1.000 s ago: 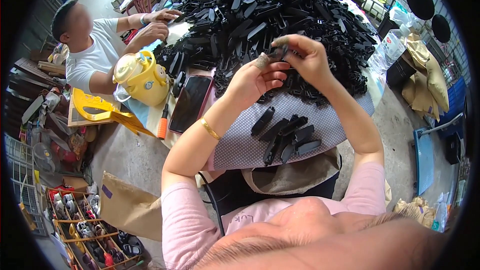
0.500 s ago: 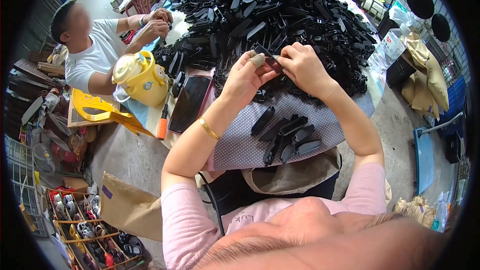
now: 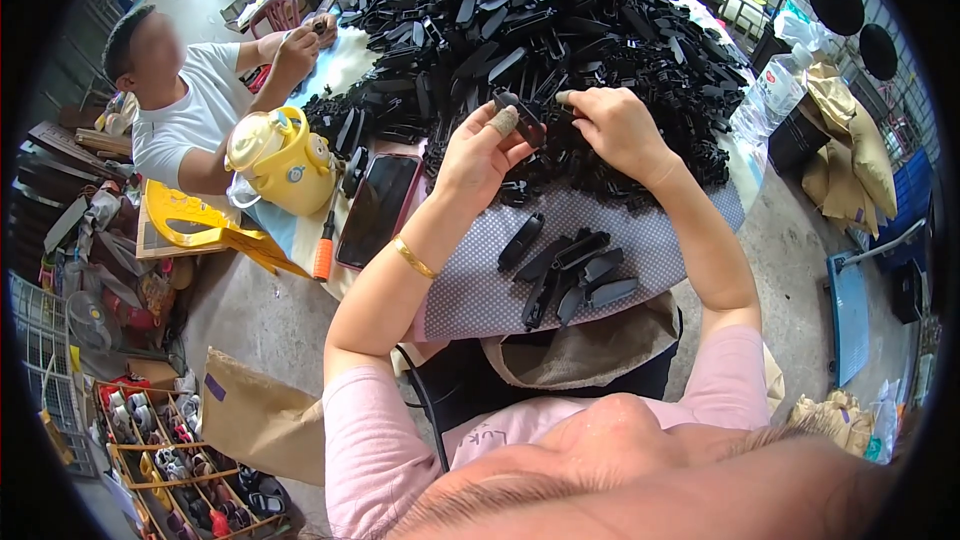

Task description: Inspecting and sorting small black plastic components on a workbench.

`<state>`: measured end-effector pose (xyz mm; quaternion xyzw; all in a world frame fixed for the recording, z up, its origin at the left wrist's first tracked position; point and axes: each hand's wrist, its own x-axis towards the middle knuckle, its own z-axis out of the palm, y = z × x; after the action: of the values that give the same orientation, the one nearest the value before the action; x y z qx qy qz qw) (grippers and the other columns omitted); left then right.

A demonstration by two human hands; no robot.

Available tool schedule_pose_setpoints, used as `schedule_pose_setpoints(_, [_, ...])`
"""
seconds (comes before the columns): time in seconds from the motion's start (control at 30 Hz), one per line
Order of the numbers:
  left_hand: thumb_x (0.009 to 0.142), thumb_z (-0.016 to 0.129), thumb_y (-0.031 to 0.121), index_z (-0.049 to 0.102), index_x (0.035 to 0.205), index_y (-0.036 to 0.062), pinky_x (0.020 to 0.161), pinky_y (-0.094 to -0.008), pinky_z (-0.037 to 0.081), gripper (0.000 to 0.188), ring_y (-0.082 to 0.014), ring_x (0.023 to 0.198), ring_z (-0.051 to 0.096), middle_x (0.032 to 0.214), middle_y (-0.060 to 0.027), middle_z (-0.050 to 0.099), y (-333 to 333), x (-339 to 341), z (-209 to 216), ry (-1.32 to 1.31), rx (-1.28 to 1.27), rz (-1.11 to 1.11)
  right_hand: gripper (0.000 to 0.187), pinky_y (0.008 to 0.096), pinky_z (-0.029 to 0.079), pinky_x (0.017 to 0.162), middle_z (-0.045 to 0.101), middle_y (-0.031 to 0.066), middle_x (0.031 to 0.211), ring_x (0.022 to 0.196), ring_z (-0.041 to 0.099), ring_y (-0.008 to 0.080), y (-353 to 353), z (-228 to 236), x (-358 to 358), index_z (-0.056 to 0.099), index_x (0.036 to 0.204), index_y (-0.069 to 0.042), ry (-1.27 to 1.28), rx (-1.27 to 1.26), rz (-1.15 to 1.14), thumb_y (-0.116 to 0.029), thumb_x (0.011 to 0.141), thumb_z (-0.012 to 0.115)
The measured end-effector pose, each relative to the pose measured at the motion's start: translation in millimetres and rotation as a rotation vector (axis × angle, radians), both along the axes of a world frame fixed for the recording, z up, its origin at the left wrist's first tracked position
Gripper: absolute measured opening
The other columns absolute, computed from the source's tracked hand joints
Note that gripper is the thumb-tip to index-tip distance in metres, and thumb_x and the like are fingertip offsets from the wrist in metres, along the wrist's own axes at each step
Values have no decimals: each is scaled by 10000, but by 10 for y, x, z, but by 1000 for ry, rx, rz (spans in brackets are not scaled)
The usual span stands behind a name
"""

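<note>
My left hand (image 3: pixel 482 152) is closed on a dark, elongated black plastic part (image 3: pixel 525 122), held up at the near edge of a large pile of similar parts (image 3: pixel 520 40). A tan wrap covers one of its fingers. Just to the right, my right hand (image 3: pixel 622 132) hovers over the pile, apart from the held part. Its fingers are loosely bent and spread, with a tan cover at one fingertip, and nothing shows between them. Between my forearms, several black parts (image 3: pixel 575 275) lie in a small group on the dotted cloth (image 3: pixel 470 275).
Left of my arm are a phone (image 3: pixel 380 208), an orange-handled screwdriver (image 3: pixel 325 245) and a yellow lidded jug (image 3: pixel 290 160). A co-worker in a white shirt (image 3: pixel 185 115) sits at the far left, handling something small. A clear plastic bottle (image 3: pixel 775 95) stands at the right.
My right hand has come away from the black part and moved slightly right, its fingers loosening. My left hand keeps the part, now tilted differently. The co-worker's hands have shifted and separated.
</note>
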<state>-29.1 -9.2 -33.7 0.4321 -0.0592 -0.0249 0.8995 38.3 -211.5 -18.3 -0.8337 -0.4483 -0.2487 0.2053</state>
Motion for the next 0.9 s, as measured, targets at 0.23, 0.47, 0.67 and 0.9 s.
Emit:
schedule_pose_setpoints(0.23, [919, 511, 105, 503, 1136, 27, 805, -340, 527, 231, -209, 911, 628, 969, -99, 615, -81, -29, -22, 41, 67, -18, 458, 194, 476, 758, 561, 3, 891, 814, 549, 52, -11, 96, -90, 523, 1232, -19, 832, 533, 319, 41, 782, 584])
schedule_pose_setpoints(0.47, [902, 539, 100, 484, 1152, 14, 804, -319, 521, 270, -170, 928, 606, 1024, -78, 585, -110, -72, -35, -9, 153, -156, 343, 203, 486, 644, 571, 28, 799, 698, 555, 71, 46, 176, -244, 590, 1105, 7, 521, 281, 294, 5, 763, 617])
schedule_pose_setpoints(0.67, [898, 557, 116, 487, 1136, 36, 789, -298, 522, 260, -166, 929, 604, 1045, -78, 588, -67, -59, 1, -5, 150, -83, 152, 191, 480, 612, 614, 18, 769, 678, 579, 59, -40, 250, -190, 603, 904, 10, 636, 414, 215, -66, 800, 682])
schedule_pose_setpoints(0.9, [892, 573, 131, 494, 1161, 39, 828, -327, 519, 295, -176, 945, 608, 1068, -73, 589, -139, -73, -34, -76, 188, -12, 157, 167, 438, 472, 600, 4, 692, 528, 526, 35, 124, 171, -305, 629, 937, 0, 916, 735, 232, -131, 850, 647])
